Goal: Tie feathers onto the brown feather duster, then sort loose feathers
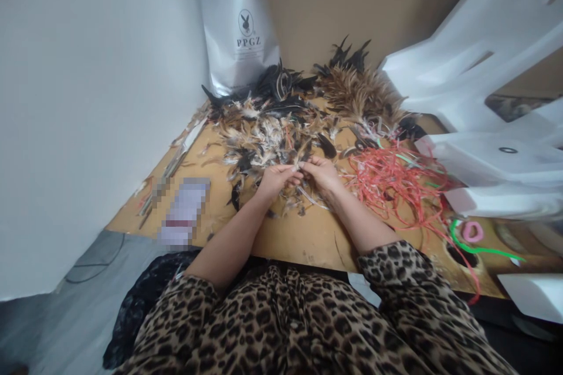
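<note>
My left hand (277, 179) and my right hand (322, 172) meet over the middle of the table, fingertips pinched close together. Between them is a small brown feather (301, 153), its tip pointing away from me; its base is hidden in the fingers. A thin white strip (313, 198) trails below the hands toward the right. Just beyond lies a loose heap of brown, white and black feathers (268, 135). To the right of my right hand sits a tangle of red ribbon strands (391, 184) with a few green ones.
A white sewing machine (484, 70) stands at the right. At the back are a silver bag (240, 29), black feathers (281, 82) and a brown feather bundle (360, 91). Thin sticks (171, 164) and a blurred-out rectangle (183, 211) lie left. A pink ring (472, 232) lies right.
</note>
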A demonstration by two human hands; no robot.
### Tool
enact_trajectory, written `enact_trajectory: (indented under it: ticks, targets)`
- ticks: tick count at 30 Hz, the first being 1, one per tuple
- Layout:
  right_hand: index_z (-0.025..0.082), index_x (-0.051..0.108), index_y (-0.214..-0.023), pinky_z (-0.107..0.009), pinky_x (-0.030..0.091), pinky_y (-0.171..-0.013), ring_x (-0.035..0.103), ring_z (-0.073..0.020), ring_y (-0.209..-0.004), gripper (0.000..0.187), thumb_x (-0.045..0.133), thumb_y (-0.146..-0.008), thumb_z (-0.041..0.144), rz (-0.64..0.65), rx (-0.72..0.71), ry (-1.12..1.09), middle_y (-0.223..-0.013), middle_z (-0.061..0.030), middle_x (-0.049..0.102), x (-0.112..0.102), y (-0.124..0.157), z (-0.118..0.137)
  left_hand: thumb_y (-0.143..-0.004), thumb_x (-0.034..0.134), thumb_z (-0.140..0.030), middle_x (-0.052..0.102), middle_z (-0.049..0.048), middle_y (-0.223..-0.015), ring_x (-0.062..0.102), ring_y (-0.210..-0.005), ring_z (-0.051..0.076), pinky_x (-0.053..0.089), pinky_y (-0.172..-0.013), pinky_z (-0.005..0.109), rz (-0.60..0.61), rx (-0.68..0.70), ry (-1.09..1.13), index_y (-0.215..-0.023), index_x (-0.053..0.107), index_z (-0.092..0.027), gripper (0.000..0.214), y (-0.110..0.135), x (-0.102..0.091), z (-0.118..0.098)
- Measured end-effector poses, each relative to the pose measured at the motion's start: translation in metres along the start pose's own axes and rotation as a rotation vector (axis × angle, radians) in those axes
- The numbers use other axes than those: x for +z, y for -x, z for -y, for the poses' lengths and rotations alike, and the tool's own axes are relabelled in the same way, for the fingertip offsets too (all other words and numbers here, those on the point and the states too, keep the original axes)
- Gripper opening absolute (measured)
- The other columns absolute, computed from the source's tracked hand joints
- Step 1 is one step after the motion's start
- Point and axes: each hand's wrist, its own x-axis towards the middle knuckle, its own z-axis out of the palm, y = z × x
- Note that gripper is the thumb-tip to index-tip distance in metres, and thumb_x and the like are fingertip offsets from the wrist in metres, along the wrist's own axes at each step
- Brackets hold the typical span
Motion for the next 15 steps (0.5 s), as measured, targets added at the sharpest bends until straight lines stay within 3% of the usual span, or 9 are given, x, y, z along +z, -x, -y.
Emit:
enact_trajectory:
  ticks: [7, 15]
  targets:
    - [0.018, 0.052, -0.056, -0.022, 0.025, -0.044, 0.035, -0.0054, -0.042, 0.031, 0.078, -0.055, 0.034, -0.011, -0.008, 0.029, -0.045, 0.0062, 0.047, 0.0015, 0.0023, 0.0023, -0.066, 0.072, -0.035, 0.07, 0.009, -0.074, 0.058, -0.053, 0.008, 0.039, -0.048, 0.018, -0.002, -0.005, -0.033, -0.08, 0.067, -0.009, 0.03, -0.0007, 0.0006, 0.0003]
    - [0.017, 0.049, -0.052, -0.021, 0.025, -0.042, 0.037, -0.005, -0.039, 0.039, 0.078, -0.054, 0.043, 0.066, 0.102, 0.033, -0.042, 0.0049, 0.047, -0.0006, 0.0026, 0.005, -0.069, 0.066, -0.034, 0.068, 0.0059, -0.068, 0.055, -0.052, 0.008, 0.038, -0.048, 0.019, -0.034, 0.11, -0.156, -0.078, 0.068, -0.011, 0.025, -0.0026, 0.0001, 0.0023]
